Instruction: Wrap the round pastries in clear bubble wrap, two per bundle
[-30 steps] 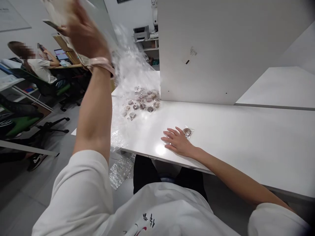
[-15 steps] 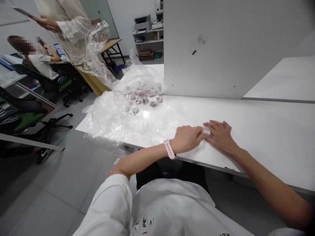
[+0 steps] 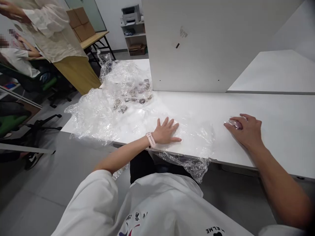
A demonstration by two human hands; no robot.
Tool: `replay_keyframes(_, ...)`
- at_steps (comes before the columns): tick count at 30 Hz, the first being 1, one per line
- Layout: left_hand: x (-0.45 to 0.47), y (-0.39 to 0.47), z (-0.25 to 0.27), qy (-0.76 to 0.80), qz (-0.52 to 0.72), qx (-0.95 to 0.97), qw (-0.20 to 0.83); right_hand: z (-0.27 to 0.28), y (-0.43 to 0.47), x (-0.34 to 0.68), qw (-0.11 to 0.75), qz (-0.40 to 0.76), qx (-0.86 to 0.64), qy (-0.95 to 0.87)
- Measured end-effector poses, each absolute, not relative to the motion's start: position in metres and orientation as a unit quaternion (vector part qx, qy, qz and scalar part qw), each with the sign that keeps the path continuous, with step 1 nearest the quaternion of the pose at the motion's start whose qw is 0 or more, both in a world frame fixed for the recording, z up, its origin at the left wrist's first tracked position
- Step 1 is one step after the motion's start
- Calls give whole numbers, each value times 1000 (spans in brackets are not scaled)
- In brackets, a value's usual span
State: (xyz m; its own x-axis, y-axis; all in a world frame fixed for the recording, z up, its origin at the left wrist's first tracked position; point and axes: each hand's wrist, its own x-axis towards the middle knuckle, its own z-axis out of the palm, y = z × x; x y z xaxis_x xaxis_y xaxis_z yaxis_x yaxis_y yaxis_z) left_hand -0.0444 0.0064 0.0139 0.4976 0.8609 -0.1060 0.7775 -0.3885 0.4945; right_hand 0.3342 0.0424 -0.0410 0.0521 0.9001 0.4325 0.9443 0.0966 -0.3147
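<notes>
My left hand (image 3: 166, 131) lies flat with fingers spread on a sheet of clear plastic film (image 3: 197, 137) over the white table. A pink band circles that wrist. Farther right, my right hand (image 3: 248, 131) curls its fingers round a small clear-wrapped item (image 3: 235, 124), dark pinkish inside; its kind I cannot make out. At the left of the table, several small dark and brownish round pieces (image 3: 137, 93) lie in or under crumpled clear film (image 3: 91, 111).
A white upright panel (image 3: 187, 65) stands along the table's back. Film hangs over the front edge by my lap. To the left stand a person in yellow trousers (image 3: 76, 72) and a seated person (image 3: 14, 59). Behind are cardboard boxes (image 3: 81, 24) and a printer (image 3: 131, 14).
My hands were together at the middle and are now apart: the right moved right with the wrapped item, the left moved left and flattened on the film. Film beside the standing person came down.
</notes>
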Motion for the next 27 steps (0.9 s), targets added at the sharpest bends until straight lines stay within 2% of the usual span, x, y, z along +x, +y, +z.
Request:
replay_keyframes(3,-33,49,-7,502,113,821,249,-37,45,331,333,18,-703,-628)
replay_keyframes(7,-1,66,4,510,122,820,228,-30,48,332,310,68,-723,-613)
replay_keyframes(9,2,38,18,472,140,845,208,-24,44,333,309,58,-728,-609)
replay_keyframes(12,-15,-28,28,387,152,890,187,-3,30,316,383,51,-710,-589)
replay_keyframes(15,-47,-74,21,427,171,872,166,25,12,267,439,128,-603,-654)
replay_keyframes(18,-83,-80,11,553,192,805,96,38,0,200,376,240,-452,-773)
replay_keyframes(20,-105,-79,6,580,143,800,59,29,0,160,329,285,-369,-821)
replay_keyframes(23,-130,-90,4,566,60,822,27,0,8,126,278,301,-299,-862)
replay_keyframes(27,-146,-117,5,595,89,798,-17,-18,19,122,222,289,-294,-883)
